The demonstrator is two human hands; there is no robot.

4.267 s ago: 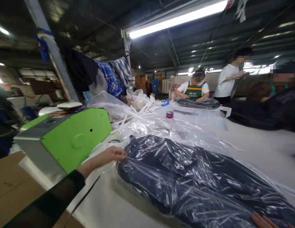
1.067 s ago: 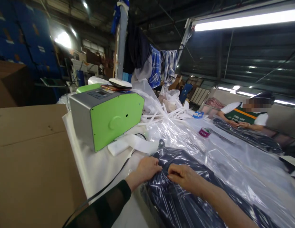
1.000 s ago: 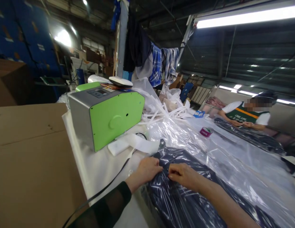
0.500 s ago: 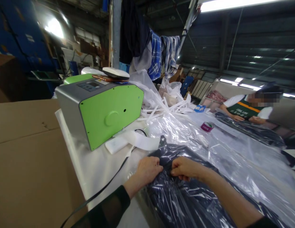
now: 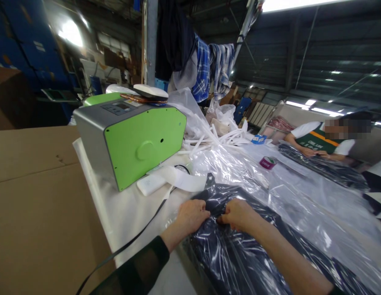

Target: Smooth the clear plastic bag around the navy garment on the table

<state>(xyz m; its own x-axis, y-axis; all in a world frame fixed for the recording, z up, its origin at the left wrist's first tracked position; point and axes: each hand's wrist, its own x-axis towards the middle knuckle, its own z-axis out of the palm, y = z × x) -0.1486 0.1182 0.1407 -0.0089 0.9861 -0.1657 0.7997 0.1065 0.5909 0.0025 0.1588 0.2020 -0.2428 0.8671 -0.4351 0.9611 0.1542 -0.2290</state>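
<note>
A dark garment in clear plastic wrap [image 5: 236, 254] lies along the near right part of the table. My left hand [image 5: 193, 214] is closed on the wrap near its far left corner, fingertips pinching the plastic. Just to the right, my right hand [image 5: 235, 214] is also closed on the wrap, its fingers curled and turned down. A small gap separates the two hands. A curled white strip [image 5: 184, 182] lies beyond my left hand, its end touching the wrapped garment.
A green and grey machine [image 5: 144, 143] stands at the left, near a cardboard box [image 5: 39, 213]. White strips and loose clear plastic [image 5: 227, 164] lie behind the hands, with a purple tape roll [image 5: 268, 162]. Across the table, a person [image 5: 319, 141] handles another dark wrapped item.
My right hand has shifted slightly left and turned a little over the wrap. My left hand has barely moved. The person's hands across the table are closer together.
</note>
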